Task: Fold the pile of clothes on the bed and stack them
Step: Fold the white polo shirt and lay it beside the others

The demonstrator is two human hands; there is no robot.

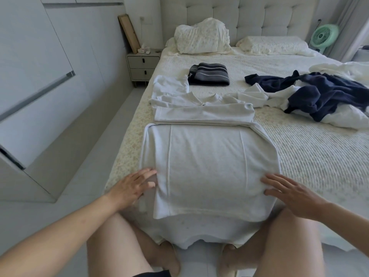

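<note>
Nearest, at the foot of the bed (311, 148), the person's two hands lie on a pale grey shirt (207, 166) spread flat with its hem hanging over the near edge. The left hand (132, 186) rests at the shirt's left side, fingers straight and slightly spread, fingertips on the folded-in side edge and gripping nothing. The right hand (289, 194) lies flat on the shirt's right side, fingers straight and a little apart, pressing the cloth down. Both side panels of the shirt are turned inward (two long creases run up its body), and a sleeve lies folded across the chest just below the collar. Beyond it, toward the left, sits a folded striped garment (208, 74), dark with pale lines, apart from the shirt. Off to the right lies the unfolded pile (319, 96), navy cloth tangled with white. Farther still, two pillows (201, 39) lean at the tufted headboard (259, 17). Left of the bed stands a two-drawer nightstand (142, 64) with small items on top that are too small to make out, and at far right a green fan (324, 35).
</note>
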